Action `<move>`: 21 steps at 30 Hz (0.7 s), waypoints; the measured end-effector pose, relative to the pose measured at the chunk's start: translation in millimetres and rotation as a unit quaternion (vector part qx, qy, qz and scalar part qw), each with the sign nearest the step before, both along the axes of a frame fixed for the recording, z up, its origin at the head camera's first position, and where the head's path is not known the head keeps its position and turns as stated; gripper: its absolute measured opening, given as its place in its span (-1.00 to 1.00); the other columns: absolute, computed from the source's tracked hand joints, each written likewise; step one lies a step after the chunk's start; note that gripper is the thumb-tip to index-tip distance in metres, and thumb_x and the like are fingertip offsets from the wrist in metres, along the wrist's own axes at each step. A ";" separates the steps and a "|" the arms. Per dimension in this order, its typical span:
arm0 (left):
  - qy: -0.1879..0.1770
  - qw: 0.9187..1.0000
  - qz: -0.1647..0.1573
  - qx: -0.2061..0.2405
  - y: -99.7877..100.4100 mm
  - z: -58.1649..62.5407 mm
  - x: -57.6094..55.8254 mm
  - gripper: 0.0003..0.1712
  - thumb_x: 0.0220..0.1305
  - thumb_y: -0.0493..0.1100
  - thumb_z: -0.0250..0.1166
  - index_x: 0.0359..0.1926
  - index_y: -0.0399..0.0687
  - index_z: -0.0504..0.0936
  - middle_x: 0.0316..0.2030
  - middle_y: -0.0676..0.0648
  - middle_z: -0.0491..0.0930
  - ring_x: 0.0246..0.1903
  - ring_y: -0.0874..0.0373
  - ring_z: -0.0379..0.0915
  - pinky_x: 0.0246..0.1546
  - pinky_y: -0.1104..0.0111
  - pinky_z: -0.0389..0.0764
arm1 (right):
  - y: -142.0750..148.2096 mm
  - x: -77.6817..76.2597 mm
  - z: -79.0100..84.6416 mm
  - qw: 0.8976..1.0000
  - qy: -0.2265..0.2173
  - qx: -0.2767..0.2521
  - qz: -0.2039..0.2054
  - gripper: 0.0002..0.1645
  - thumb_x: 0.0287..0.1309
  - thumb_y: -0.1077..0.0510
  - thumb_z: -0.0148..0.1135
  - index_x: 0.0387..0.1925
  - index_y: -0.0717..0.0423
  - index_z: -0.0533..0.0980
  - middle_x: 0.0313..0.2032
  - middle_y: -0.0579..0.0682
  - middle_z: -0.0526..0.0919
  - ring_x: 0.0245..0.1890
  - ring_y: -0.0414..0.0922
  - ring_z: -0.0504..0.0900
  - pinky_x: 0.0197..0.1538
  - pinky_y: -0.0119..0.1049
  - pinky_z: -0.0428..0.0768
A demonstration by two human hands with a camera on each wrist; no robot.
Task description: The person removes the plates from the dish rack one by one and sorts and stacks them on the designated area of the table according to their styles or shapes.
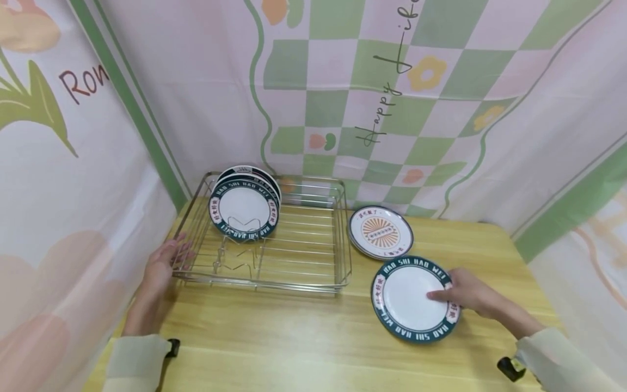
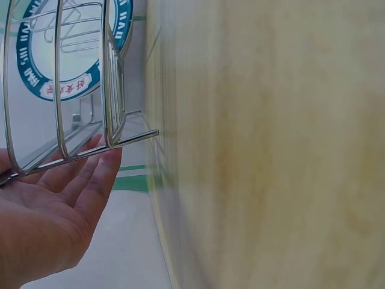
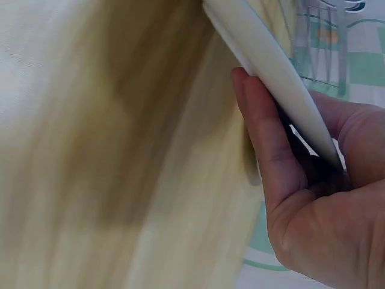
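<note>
In the head view my left hand [image 1: 159, 267] is at the left front corner of a wire dish rack [image 1: 299, 284]. The left wrist view shows its fingers [image 2: 90, 186] extended and touching the rack's wires [image 2: 58, 78]. Several green-rimmed plates [image 1: 244, 208] stand on edge in the rack's left part. Right of the rack, my right hand [image 1: 470, 294] grips the right edge of another green-rimmed plate [image 1: 413, 299], thumb on its face. From the right wrist, that plate [image 3: 283, 72] appears edge-on and tilted, with fingers [image 3: 264, 120] beneath it.
White plates with an orange sunburst pattern [image 1: 381, 233] lie stacked right of the rack, just behind the gripped plate. A wooden table [image 1: 294, 337] bears everything. Patterned cloth [image 1: 333, 109] hangs behind and at both sides.
</note>
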State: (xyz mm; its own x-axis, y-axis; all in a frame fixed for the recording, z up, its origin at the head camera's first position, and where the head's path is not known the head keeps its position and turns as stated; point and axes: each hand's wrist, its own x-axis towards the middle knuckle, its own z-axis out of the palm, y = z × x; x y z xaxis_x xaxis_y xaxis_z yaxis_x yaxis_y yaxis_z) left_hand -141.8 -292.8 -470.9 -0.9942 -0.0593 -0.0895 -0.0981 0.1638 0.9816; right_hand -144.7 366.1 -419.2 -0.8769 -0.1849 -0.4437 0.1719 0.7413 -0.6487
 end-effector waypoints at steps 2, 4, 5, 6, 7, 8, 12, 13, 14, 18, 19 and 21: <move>-0.004 1.000 0.000 -0.003 -0.3 -0.4 0.2 -0.34 0.77 -0.02 -0.41 0.64 -0.33 0.03 0.62 -0.33 0.07 0.04 0.51 0.55 0.05 0.50 0.66 | -0.2 0.8 -6.0 1.000 -0.005 0.000 0.000 -0.63 0.26 0.15 0.48 -0.13 0.42 0.60 -0.51 0.07 0.73 -0.52 -0.04 0.72 -0.44 -0.23 0.75; -0.007 1.000 -0.001 -0.006 -0.4 -0.7 0.2 -0.33 0.77 0.00 -0.42 0.64 -0.30 0.03 0.61 -0.34 0.10 0.04 0.50 0.55 0.06 0.50 0.66 | -1.0 1.6 -11.9 1.000 -0.012 -0.003 -0.005 -0.62 0.26 0.15 0.49 -0.12 0.42 0.61 -0.51 0.08 0.73 -0.52 -0.04 0.74 -0.44 -0.22 0.76; -0.009 1.000 -0.002 -0.008 -0.5 -0.8 0.1 -0.33 0.77 0.00 -0.42 0.65 -0.29 0.03 0.62 -0.31 0.09 0.05 0.50 0.54 0.06 0.50 0.66 | -1.6 2.2 -14.2 1.000 -0.015 -0.004 -0.007 -0.62 0.26 0.15 0.49 -0.11 0.42 0.61 -0.51 0.07 0.74 -0.52 -0.03 0.74 -0.43 -0.22 0.76; -0.010 1.000 -0.003 -0.009 -0.5 -0.9 0.0 -0.33 0.77 0.01 -0.43 0.65 -0.28 0.02 0.62 -0.30 0.09 0.06 0.49 0.54 0.07 0.50 0.65 | -2.1 2.6 -16.7 1.000 -0.017 -0.002 -0.010 -0.61 0.26 0.14 0.49 -0.10 0.41 0.61 -0.51 0.07 0.74 -0.52 -0.04 0.74 -0.43 -0.22 0.76; -0.011 1.000 -0.003 -0.010 -0.6 -1.1 -0.2 -0.33 0.77 0.01 -0.43 0.65 -0.27 0.02 0.63 -0.29 0.08 0.06 0.48 0.54 0.07 0.50 0.65 | -2.9 2.9 -19.0 1.000 -0.020 -0.002 -0.017 -0.60 0.25 0.14 0.50 -0.09 0.41 0.61 -0.51 0.07 0.74 -0.52 -0.04 0.74 -0.43 -0.21 0.77; -0.012 1.000 -0.002 -0.008 -0.6 -1.1 -0.3 -0.33 0.77 0.01 -0.42 0.65 -0.27 0.03 0.64 -0.27 0.07 0.07 0.47 0.54 0.07 0.50 0.65 | -3.8 3.3 -20.8 1.000 -0.021 -0.001 -0.021 -0.59 0.25 0.14 0.50 -0.09 0.41 0.61 -0.51 0.08 0.74 -0.53 -0.04 0.74 -0.43 -0.21 0.77; -0.008 1.000 -0.003 -0.005 -0.8 -0.7 -0.4 -0.33 0.77 0.01 -0.42 0.65 -0.29 0.02 0.64 -0.29 0.05 0.08 0.47 0.53 0.07 0.51 0.65 | -7.9 4.2 -26.4 0.999 -0.020 0.006 -0.033 -0.58 0.21 0.13 0.54 -0.11 0.40 0.62 -0.51 0.08 0.73 -0.53 -0.06 0.73 -0.43 -0.22 0.76; -0.006 1.000 -0.002 -0.003 -0.8 -0.6 -0.5 -0.33 0.77 0.01 -0.42 0.65 -0.30 0.02 0.62 -0.33 0.07 0.08 0.47 0.53 0.06 0.50 0.65 | -9.2 4.2 -27.2 0.999 -0.018 0.007 -0.036 -0.58 0.19 0.12 0.55 -0.11 0.40 0.63 -0.51 0.08 0.73 -0.53 -0.06 0.72 -0.43 -0.22 0.76; -0.003 1.000 -0.002 -0.002 -0.8 -0.1 -0.3 -0.32 0.77 0.01 -0.42 0.65 -0.31 0.02 0.61 -0.36 0.10 0.07 0.48 0.54 0.06 0.51 0.65 | -10.1 4.1 -28.2 0.999 -0.016 0.011 -0.036 -0.58 0.19 0.12 0.55 -0.12 0.39 0.63 -0.51 0.07 0.73 -0.52 -0.07 0.72 -0.42 -0.23 0.76; 0.003 1.000 -0.001 -0.002 -1.3 0.2 -0.5 -0.31 0.77 0.02 -0.42 0.64 -0.34 0.02 0.54 -0.46 0.16 0.03 0.51 0.56 0.04 0.52 0.67 | -12.7 3.9 -31.8 0.999 -0.011 0.026 -0.045 -0.56 0.15 0.08 0.59 -0.14 0.37 0.65 -0.51 0.05 0.72 -0.52 -0.09 0.69 -0.41 -0.26 0.73; 0.003 1.000 0.000 -0.002 -1.7 -0.1 -0.6 -0.31 0.77 0.02 -0.42 0.64 -0.34 0.02 0.54 -0.47 0.17 0.02 0.51 0.57 0.04 0.52 0.67 | -12.6 4.1 -32.8 0.999 -0.011 0.025 -0.041 -0.56 0.16 0.08 0.58 -0.14 0.38 0.65 -0.51 0.05 0.72 -0.52 -0.09 0.69 -0.41 -0.26 0.73; 0.001 1.000 0.000 -0.002 -2.0 -0.6 -0.3 -0.31 0.77 0.01 -0.42 0.64 -0.34 0.02 0.54 -0.47 0.17 0.01 0.52 0.56 0.03 0.52 0.67 | -12.2 4.8 -35.0 0.999 -0.013 0.022 -0.039 -0.56 0.17 0.07 0.58 -0.13 0.37 0.65 -0.52 0.05 0.72 -0.53 -0.09 0.70 -0.42 -0.26 0.73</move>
